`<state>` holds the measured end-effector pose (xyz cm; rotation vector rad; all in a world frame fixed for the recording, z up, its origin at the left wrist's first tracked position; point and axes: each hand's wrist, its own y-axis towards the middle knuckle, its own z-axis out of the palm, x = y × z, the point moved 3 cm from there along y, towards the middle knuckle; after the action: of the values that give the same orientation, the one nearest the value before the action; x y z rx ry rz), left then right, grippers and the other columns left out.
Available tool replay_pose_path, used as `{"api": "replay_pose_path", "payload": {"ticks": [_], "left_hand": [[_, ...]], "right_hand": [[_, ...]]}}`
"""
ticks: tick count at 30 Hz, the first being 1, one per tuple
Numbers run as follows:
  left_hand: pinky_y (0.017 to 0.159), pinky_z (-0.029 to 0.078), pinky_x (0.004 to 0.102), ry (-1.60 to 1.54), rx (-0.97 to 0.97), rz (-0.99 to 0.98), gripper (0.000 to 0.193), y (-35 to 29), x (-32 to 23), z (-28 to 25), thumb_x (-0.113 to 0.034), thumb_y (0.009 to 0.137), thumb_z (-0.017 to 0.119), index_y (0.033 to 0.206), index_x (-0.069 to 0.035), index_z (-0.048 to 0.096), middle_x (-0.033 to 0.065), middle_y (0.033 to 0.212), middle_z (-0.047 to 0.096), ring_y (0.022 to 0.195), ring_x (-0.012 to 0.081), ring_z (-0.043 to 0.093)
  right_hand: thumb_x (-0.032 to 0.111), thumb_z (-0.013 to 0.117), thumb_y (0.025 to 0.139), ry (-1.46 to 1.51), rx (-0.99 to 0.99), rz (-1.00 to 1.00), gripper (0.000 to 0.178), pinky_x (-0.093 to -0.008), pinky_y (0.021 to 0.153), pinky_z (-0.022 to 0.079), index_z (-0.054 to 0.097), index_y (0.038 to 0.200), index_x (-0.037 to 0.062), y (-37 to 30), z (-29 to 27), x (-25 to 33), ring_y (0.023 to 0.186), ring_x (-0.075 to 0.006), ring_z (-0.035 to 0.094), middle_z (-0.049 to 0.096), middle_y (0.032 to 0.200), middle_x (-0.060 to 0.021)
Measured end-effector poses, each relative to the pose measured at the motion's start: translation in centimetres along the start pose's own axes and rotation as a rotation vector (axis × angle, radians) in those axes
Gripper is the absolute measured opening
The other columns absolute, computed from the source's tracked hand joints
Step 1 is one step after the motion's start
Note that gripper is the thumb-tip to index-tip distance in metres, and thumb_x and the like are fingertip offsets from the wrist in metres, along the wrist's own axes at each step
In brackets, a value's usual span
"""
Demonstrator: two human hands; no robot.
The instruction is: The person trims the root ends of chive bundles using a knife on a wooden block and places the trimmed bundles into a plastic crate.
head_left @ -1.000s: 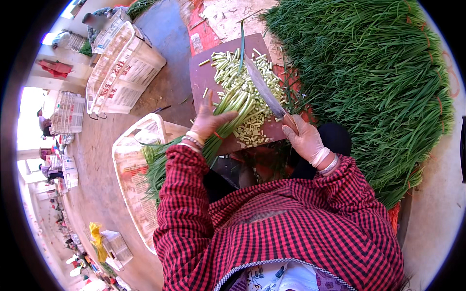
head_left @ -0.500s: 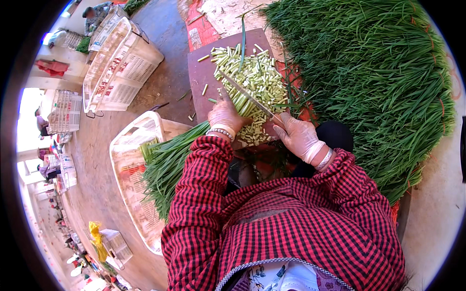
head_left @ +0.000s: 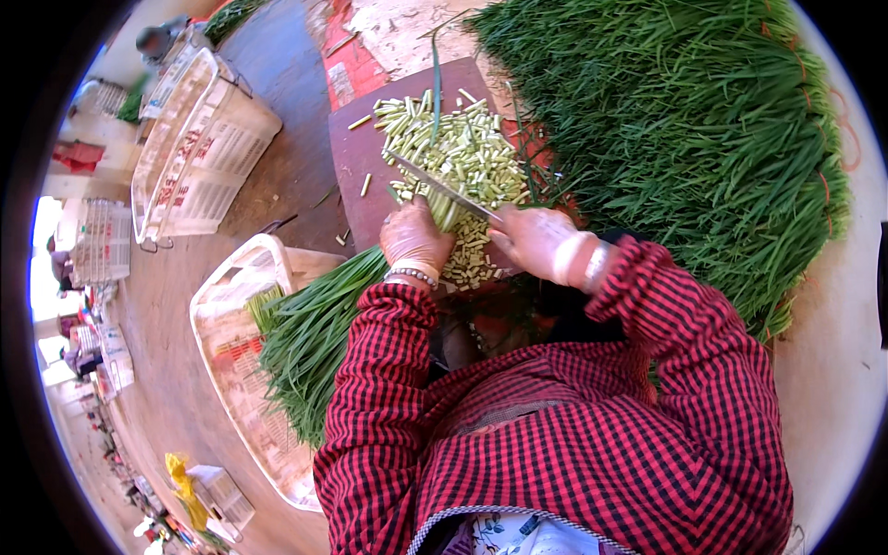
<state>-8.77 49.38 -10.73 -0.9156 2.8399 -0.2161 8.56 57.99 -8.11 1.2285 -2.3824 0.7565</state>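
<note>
Crate (head_left: 231, 370) – green stalks (head_left: 310, 338) | left hand (head_left: 416, 239) grips stalks | right hand (head_left: 536, 242) grips knife (head_left: 442, 188)

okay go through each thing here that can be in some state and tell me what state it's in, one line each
Left hand: pressed on the bunch, gripping it.
Right hand: closed on the knife handle.
Knife: blade slanted, edge down on the stems.
Bunch: uncut leaves trail over the crate; stem ends on the board.
Cut pieces: chopped short, heaped on the board.
Board: flat, partly covered.
Green pile: uncut, heaped to the right.
Crate: open.
</note>
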Motion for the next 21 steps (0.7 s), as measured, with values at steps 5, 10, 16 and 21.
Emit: {"api": "replay_pose_path", "payload": {"ticks": [5,10,16,21], "left_hand": [[0.085,0.055,0.0450,-0.004,-0.026,-0.007,0.049,0.0,-0.2,-0.5,-0.034,0.070,0.081,0.106,-0.005,0.064,0.0177,0.101,0.070,0.095,0.0357,0.068],[0.086,0.054,0.0454,0.014,0.035,-0.052,0.052,0.3,-0.2,-0.5,-0.035,0.070,0.080,0.109,-0.006,0.063,0.0179,0.104,0.069,0.099,0.0357,0.068],[0.087,0.054,0.0465,-0.031,0.044,-0.035,0.055,0.4,-0.5,0.2,-0.036,0.067,0.080,0.110,-0.007,0.062,0.0181,0.106,0.069,0.100,0.0367,0.068],[0.090,0.052,0.0469,-0.084,0.123,-0.030,0.064,-0.3,0.9,-0.4,-0.040,0.066,0.080,0.116,-0.006,0.061,0.0196,0.108,0.068,0.102,0.0373,0.067]], "right_hand": [[0.031,0.055,0.096,0.016,0.054,0.148,0.031,-0.0506,0.082,0.052,0.065,0.108,0.0052,7.1,3.8,1.0,0.093,-0.0402,0.068,0.070,0.098,-0.0215],[0.031,0.052,0.096,-0.055,0.184,0.087,0.034,-0.0499,0.087,0.052,0.067,0.113,0.0062,4.6,-0.1,2.1,0.095,-0.0393,0.068,0.070,0.100,-0.0223],[0.029,0.051,0.098,0.063,0.032,0.115,0.031,-0.0502,0.077,0.054,0.056,0.111,0.0004,1.7,4.4,-1.2,0.086,-0.0381,0.071,0.071,0.087,-0.0206],[0.032,0.050,0.100,0.062,0.006,0.110,0.034,-0.0499,0.075,0.054,0.054,0.113,0.0012,3.5,6.5,-1.2,0.086,-0.0382,0.071,0.071,0.088,-0.0210]]}}
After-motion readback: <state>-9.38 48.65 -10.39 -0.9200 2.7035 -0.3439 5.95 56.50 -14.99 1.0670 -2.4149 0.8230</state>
